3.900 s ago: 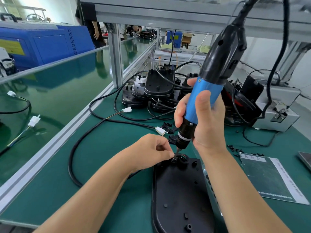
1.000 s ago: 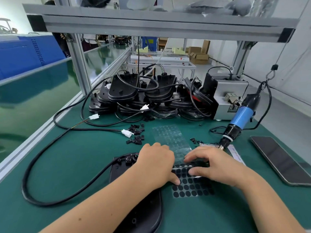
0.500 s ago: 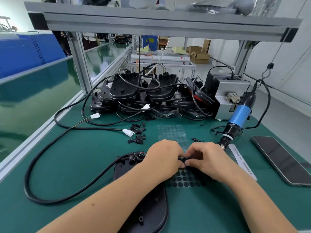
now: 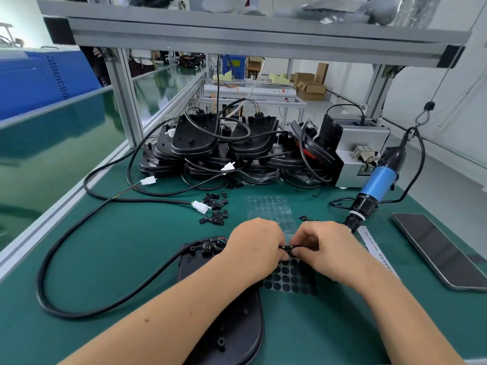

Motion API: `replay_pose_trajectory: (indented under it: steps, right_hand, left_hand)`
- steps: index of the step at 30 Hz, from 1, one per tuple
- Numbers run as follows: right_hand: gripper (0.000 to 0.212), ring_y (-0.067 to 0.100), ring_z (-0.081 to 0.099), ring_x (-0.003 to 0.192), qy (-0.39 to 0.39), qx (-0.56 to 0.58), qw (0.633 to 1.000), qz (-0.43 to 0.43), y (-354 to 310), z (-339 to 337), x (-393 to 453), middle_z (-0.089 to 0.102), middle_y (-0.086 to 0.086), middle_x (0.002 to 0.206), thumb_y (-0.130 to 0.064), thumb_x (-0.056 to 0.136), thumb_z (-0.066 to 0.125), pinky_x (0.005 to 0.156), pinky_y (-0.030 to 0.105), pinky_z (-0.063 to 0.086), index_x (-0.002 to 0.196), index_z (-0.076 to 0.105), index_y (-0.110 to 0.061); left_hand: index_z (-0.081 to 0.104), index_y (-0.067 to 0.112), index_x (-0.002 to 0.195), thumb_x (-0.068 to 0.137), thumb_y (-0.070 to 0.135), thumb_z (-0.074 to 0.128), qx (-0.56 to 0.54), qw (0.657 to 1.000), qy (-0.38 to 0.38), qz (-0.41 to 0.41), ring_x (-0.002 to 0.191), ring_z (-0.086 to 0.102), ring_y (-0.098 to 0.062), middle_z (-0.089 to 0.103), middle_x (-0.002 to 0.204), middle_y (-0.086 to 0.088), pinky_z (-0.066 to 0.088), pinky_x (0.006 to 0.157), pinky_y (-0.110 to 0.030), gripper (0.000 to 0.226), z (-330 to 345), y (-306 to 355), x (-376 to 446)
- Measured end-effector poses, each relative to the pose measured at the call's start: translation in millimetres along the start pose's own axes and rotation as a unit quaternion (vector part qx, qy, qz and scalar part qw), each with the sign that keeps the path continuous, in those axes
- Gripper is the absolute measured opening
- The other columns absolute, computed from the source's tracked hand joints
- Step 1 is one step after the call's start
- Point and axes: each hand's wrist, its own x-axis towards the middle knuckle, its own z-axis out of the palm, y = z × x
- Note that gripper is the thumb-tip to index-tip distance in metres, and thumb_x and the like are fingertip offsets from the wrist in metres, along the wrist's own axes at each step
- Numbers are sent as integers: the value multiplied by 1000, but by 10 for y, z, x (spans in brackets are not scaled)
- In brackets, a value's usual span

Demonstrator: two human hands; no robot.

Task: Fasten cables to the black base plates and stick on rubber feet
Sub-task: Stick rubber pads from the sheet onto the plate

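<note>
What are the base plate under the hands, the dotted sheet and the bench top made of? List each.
Base plate: likely moulded plastic, matt black, with moulded bosses.
Dotted sheet: clear glossy film; its black dots look like rubber.
Bench top: green mat, matt, probably rubber or vinyl.

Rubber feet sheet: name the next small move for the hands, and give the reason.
Probably carry the peeled foot to the base plate and press it on. Both hands, left hand and right hand, pinch a small black piece just above the rubber feet sheet, and the plate, its cable already attached, lies directly beside it.
</note>
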Motion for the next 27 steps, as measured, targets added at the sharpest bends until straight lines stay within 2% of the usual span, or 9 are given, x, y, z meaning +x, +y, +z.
replay_pose_trajectory:
  steps: [2, 9, 14, 17, 20, 24, 27]
  right_hand:
    - [31, 0, 65, 74, 8, 3, 1000, 7, -20, 9, 5, 70, -15, 74, -18, 78, 76, 74, 21, 50, 67, 56, -38]
    - [32, -3, 64, 72, 21, 18, 1000, 14, -12, 27, -15, 70, -14, 74, -19, 78, 78, 68, 14, 47, 67, 55, -38]
    - [30, 0, 64, 73, 25, 24, 999, 12, -12, 26, -25, 70, -12, 74, -17, 77, 78, 71, 21, 51, 68, 55, -34]
    - [33, -5, 64, 75, 20, 51, 998, 14, -3, 29, -43, 70, -20, 74, -17, 79, 77, 72, 15, 48, 77, 50, -36]
    - [34, -2, 65, 77, 3, 61, 998, 14, -16, 6, -49, 70, -23, 76, -17, 80, 76, 74, 16, 50, 82, 52, -41]
    - [25, -2, 64, 77, 5, 31, 1000, 0, -20, -38, -41, 69, -16, 79, -19, 83, 72, 72, 17, 51, 75, 58, -38]
    - [24, -3, 62, 73, 16, 29, 999, -12, -15, -43, -43, 68, -14, 75, -18, 84, 70, 66, 12, 47, 71, 60, -35]
  left_hand:
    - [53, 17, 65, 89, 38, 62, 5, 1000, 1, -2, 66, 47, -23, 42, 57, 3, 28, 52, -29, 33, 10, 1, 7]
    - [50, 19, 67, 89, 39, 61, 10, 1000, 3, 0, 71, 47, -24, 42, 59, 4, 33, 59, -29, 32, 28, -8, 20]
    - [54, 17, 69, 90, 40, 60, 13, 1000, 2, 0, 70, 49, -24, 44, 60, 3, 32, 59, -29, 31, 34, -11, 18]
    - [52, 16, 67, 90, 40, 60, 12, 1000, 4, -2, 69, 48, -24, 44, 59, 2, 32, 58, -28, 34, 36, -6, 19]
    - [55, 15, 69, 90, 40, 60, 15, 1000, 10, 3, 70, 48, -24, 44, 60, 2, 33, 59, -30, 33, 41, -8, 19]
    - [65, 12, 78, 90, 40, 61, 12, 1000, 18, 6, 71, 51, -25, 48, 62, 1, 35, 59, -29, 31, 43, -10, 15]
    - [60, 13, 73, 90, 40, 60, 13, 1000, 18, 7, 70, 50, -25, 45, 59, 2, 33, 58, -28, 32, 32, -3, 8]
